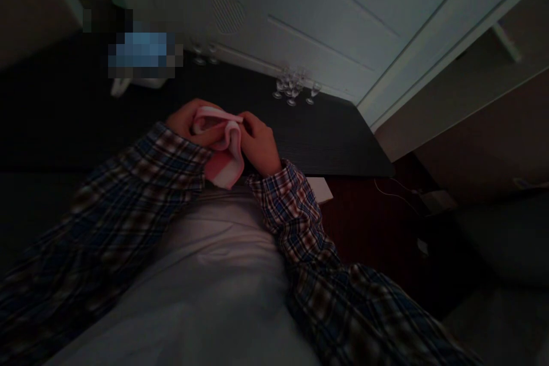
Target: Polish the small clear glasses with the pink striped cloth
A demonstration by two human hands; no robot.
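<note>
Both grips are on the pink and white cloth: the left hand curls around one side of it, thumb showing across its folds, and the right hand pinches its upper edge between thumb and fingers. The cloth is held up in front of the person's body, near the front edge of the dark counter, looped over itself with one end hanging. Handling of it looks partway along: it is gathered in both hands, but neither laid flat nor set down, so straightening or putting it down seems left.

There is one cloth and two hands. Beyond them, two stemmed glasses stand at the counter's back edge; farther right is a cluster of glasses, at least four, the overlap hiding the exact count. One white object lies at left, under a blurred blue patch.
</note>
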